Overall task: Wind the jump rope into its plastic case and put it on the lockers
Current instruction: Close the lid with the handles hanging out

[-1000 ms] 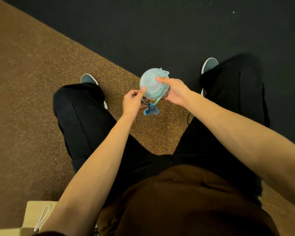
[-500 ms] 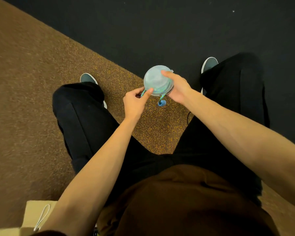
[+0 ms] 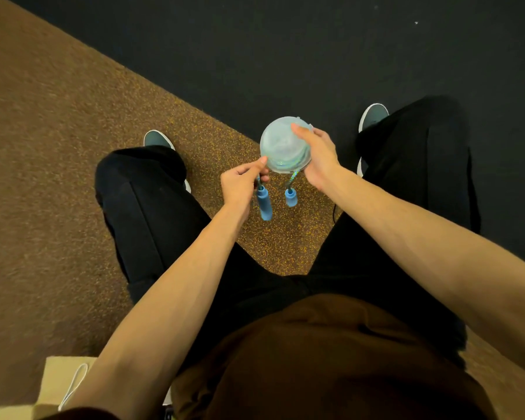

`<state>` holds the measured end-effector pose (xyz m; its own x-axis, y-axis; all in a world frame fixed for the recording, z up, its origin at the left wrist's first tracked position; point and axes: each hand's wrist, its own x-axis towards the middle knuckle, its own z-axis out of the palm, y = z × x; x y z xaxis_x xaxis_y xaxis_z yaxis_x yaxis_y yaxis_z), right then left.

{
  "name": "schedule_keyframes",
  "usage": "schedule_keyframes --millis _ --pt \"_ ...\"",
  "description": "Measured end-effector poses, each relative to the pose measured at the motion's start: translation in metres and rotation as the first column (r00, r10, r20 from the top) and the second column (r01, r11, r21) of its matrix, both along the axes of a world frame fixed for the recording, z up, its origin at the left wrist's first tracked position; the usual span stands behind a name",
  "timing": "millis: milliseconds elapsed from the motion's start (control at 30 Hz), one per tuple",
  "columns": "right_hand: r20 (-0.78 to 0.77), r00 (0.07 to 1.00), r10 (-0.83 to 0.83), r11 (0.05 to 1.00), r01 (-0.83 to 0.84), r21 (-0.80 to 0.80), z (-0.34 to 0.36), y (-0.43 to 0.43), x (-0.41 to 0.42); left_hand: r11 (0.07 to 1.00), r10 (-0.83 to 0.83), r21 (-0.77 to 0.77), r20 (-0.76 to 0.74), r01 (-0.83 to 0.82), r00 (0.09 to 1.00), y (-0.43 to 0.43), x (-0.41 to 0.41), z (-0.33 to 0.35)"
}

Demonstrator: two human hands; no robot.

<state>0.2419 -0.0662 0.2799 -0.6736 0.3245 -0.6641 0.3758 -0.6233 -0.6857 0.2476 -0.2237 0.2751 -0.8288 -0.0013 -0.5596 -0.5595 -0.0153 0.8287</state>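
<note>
The jump rope [image 3: 293,177] was almost wholly coiled inside the round translucent plastic case [image 3: 281,145], which the person held in the air in front of the body, above the line where the speckled brown floor [image 3: 73,147] met the black mat [image 3: 285,56]. Two short lengths of cord hung out below the case, each ending in a blue handle: the longer-looking handle [image 3: 264,204] below its left edge, the other handle [image 3: 291,197] straight beneath it. To finish the winding well, it seemed wise to keep the case steady, feed each hanging end in close at the rim, and not let the coils already inside spring loose (the lid looked only partly seated, though this was hard to tell). The right hand [image 3: 319,159] cupped the case from its right side, thumb laid across the top and fingers curled underneath, closed firmly on it. The left hand [image 3: 243,183] was just below the case's left edge, its fingertips [image 3: 262,160] touching the rim, thumb and fingers pinched together on the cord above the longer-looking handle. Both forearms reached forward, wrists bent slightly inward toward the case. No lockers were in view.
</note>
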Motion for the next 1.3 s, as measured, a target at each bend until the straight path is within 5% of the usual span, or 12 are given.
schedule_keyframes --millis 167,467,800,933,1100,1200,1300 --pt "-0.015 1.000 -0.005 0.995 0.006 0.102 -0.003 0.001 -0.003 0.995 0.009 0.103 0.027 -0.012 1.000 0.000 -0.001 0.003" --pt "-0.083 0.996 0.032 0.999 -0.030 0.021 0.003 0.002 -0.007 0.982 0.055 0.181 0.015 -0.057 0.998 0.005 0.002 0.003" --pt "0.045 0.998 0.048 0.980 -0.056 0.190 0.011 0.009 -0.010 0.982 -0.123 0.149 0.046 0.115 0.991 0.007 0.006 0.005" --pt "0.057 0.998 0.011 0.958 -0.027 0.285 0.006 0.006 -0.005 0.951 -0.277 -0.158 -0.043 0.267 0.960 0.009 0.013 0.007" --pt "0.054 0.998 0.027 0.935 -0.044 0.352 0.003 0.005 0.000 0.710 -0.552 -0.610 -0.174 0.351 0.815 0.009 0.016 0.009" --pt "0.058 0.998 0.039 0.931 -0.057 0.361 0.001 0.004 0.001 0.621 -0.628 -0.703 -0.181 0.347 0.757 0.010 0.016 0.013" --pt "0.092 0.995 0.046 0.938 -0.074 0.340 -0.001 0.005 -0.001 0.634 -0.628 -0.696 -0.208 0.338 0.750 0.011 0.018 0.017"
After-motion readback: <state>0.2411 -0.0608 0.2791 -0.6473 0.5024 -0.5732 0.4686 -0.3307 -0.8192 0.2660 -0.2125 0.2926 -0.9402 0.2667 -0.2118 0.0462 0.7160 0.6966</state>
